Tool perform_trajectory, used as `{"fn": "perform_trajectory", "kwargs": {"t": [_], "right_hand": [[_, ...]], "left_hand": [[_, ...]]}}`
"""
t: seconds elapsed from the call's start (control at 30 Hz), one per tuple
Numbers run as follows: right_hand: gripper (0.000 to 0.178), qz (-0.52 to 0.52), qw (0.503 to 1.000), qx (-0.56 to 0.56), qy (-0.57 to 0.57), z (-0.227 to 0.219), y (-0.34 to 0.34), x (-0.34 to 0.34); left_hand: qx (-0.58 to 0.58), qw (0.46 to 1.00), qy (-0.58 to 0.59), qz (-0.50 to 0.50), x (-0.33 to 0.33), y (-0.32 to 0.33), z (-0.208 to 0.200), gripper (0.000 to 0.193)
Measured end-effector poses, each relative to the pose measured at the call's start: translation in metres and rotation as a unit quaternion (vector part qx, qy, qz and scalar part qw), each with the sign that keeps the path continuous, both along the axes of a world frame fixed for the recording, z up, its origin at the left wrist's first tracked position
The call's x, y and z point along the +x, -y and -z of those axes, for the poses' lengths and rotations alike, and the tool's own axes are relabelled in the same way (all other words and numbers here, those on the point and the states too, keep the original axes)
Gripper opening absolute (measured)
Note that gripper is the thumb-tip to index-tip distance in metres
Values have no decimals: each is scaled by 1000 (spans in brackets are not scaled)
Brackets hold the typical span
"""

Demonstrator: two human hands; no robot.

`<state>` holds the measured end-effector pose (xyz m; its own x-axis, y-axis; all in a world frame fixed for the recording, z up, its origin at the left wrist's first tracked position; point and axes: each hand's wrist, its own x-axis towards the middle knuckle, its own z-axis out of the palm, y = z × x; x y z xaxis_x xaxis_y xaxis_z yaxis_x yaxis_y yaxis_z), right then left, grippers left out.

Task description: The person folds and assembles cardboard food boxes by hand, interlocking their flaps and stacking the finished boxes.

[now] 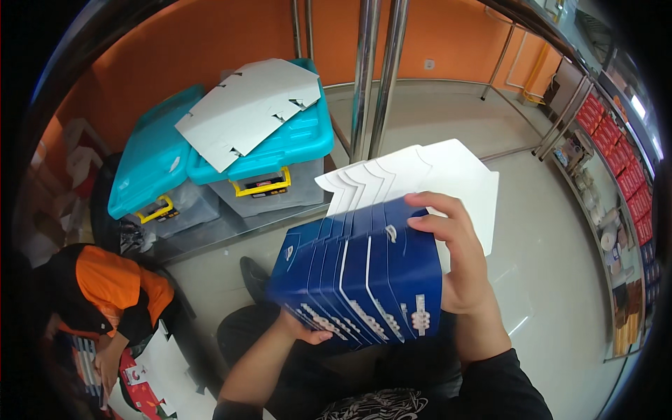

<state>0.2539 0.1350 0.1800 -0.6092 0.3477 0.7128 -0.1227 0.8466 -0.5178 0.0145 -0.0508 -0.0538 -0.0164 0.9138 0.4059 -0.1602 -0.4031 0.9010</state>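
Note:
A bundle of several blue printed cardboard cartons (350, 273), nested one against another, is held up above my lap. Their white inner flaps (455, 189) fan out toward the far side. My left hand (304, 327) grips the bundle's lower near edge from beneath, its thumb lying along the bottom and its other fingers hidden. On the right side, my right hand (456, 255) clasps the outermost carton, with two fingers bent over its upper edge. The palm side of this hand lies against the white flaps.
Two clear bins with teal lids (150, 150) stand ahead on the left, a flat white cardboard sheet (252, 105) on one lid. Metal posts (374, 84) rise behind. A person in orange and black (115, 287) handles cardboard at lower left. Shelves of red boxes (619, 157) line the right.

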Motion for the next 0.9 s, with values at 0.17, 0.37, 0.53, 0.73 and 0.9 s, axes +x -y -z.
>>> {"fn": "perform_trajectory", "kwargs": {"t": [0.17,0.37,0.53,0.73,0.9], "right_hand": [[46,-127,986,-105,-17,10,4,5],[43,-63,991,-118,-11,19,9,-5],[54,-58,994,-81,37,30,-6,-7],[85,-100,969,-213,72,41,-31,18],[83,-134,960,-229,88,57,-9,4]], "left_hand": [[12,996,46,-76,11,-17,-29,106],[4,998,-6,-68,3,-19,-35,112],[2,996,0,-93,2,-21,-36,112],[-124,958,238,-98,8,-30,-32,108],[-132,967,211,-52,0,-25,-39,109]]}}
